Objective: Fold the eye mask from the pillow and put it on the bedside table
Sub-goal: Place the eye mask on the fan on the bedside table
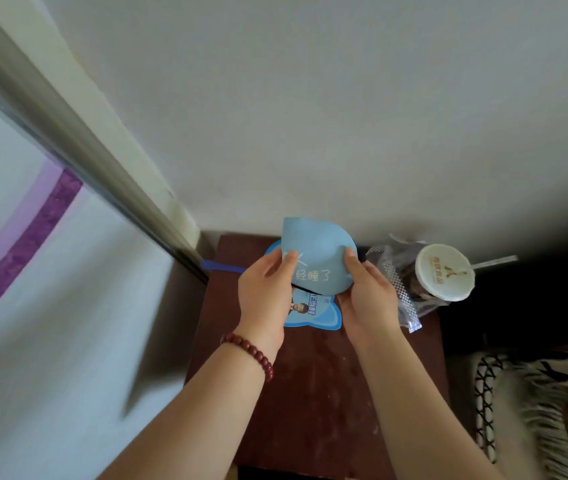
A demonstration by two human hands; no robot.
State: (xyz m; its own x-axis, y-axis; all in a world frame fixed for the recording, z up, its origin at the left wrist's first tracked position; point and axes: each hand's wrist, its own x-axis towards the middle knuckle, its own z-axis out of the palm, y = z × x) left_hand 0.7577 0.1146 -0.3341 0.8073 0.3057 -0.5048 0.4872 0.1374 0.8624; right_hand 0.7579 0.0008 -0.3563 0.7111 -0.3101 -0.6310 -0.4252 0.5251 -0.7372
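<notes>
Folded to a rounded half, the light blue eye mask (317, 258) is held above the far end of the dark brown bench (310, 393), gripped from both sides. The left hand (265, 296) is closed on the mask's left edge, with its fingers (289, 263) pressed on the front face beside the pale printed characters. The right hand (367, 292) is closed on the right edge, the thumb laid against the rim and the remaining fingers hidden behind the fabric. A red bead bracelet (249, 353) is worn on the left wrist.

Directly beneath the fingers, a blue card fan (320, 315) is seen lying flat on the bench, its handle (222, 266) stretched out to the left of the left hand toward a grey metal frame (78, 140). To the right of the right hand, a clear plastic bag (400, 292) and a tub with a cream lid (445, 271) are set at the bench's edge, just beside the wrist. A patterned fringed blanket (535, 403) is seen lower right, well apart from the hands. A plain wall (310, 98) fills the background behind the mask.
</notes>
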